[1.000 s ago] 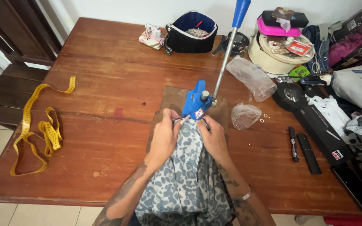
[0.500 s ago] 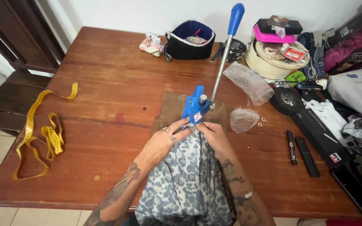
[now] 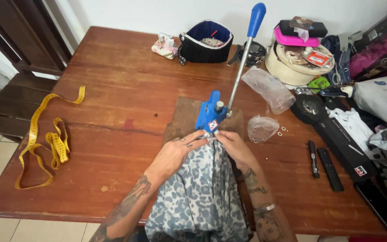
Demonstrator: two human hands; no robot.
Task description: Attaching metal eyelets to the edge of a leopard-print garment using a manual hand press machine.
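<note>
While both hands pinch a fabric edge at a hand press, the scene reads as follows.
Left hand: the left hand (image 3: 175,152) lies palm down on the blue-and-grey patterned fabric (image 3: 198,197), fingers nearly closed, gripping its top edge at the foot of the press.
Right hand: the right hand (image 3: 234,147) pinches the same edge from the other side, fingers curled tight, just beside the left.
Press: the blue hand press (image 3: 211,117) stands on a brown board (image 3: 182,117) mid-table, its long lever with a blue knob (image 3: 256,17) raised and tilted away.
Fabric: it runs from the press base down over the near table edge.
Table: the wooden table (image 3: 122,80) carries a yellow measuring tape (image 3: 45,139) far left and a small clear bag (image 3: 261,128) right of the press.
</note>
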